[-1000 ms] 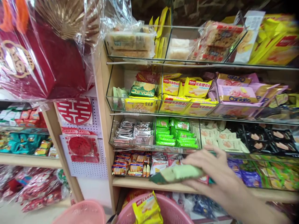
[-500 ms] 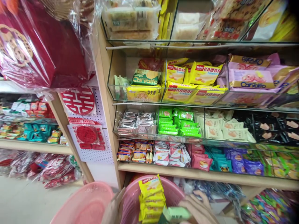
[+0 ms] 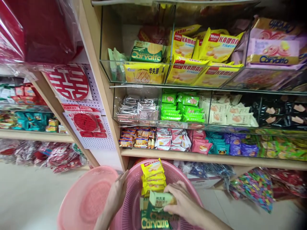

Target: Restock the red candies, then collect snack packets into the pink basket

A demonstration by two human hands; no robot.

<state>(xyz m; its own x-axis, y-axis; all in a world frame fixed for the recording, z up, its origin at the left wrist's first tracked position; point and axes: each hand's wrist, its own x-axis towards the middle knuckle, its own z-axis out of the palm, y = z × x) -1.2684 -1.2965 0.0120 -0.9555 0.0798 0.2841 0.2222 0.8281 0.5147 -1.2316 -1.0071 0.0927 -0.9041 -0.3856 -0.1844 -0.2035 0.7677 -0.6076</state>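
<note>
My right hand (image 3: 178, 199) is closed on a green biscuit packet (image 3: 159, 203) over the pink basket (image 3: 192, 190). Inside the basket, another green Carvalfo packet (image 3: 153, 223) lies partly under the held one. Several yellow KAMAN packets (image 3: 153, 175) form an overlapping row just beyond. My left hand (image 3: 118, 191) rests along the basket's left rim with its fingers stretched out and no packet in it. To its left, a lighter pink basket (image 3: 69, 204) stands with nothing visible inside.
Shelves rise in front, their glass-fronted bins holding yellow KAMAN packets (image 3: 223, 44), bright green packets (image 3: 171, 108) and other wrapped snacks. A wooden shelf edge (image 3: 216, 157) runs just beyond the basket. Red wrapped goods (image 3: 48, 32) hang at upper left. A bag of colourful sweets (image 3: 254, 188) sits low right.
The view has tilted down, so shelves sit higher. My right hand has moved left and over the basket with the green packet. Another green packet now shows beneath it.
</note>
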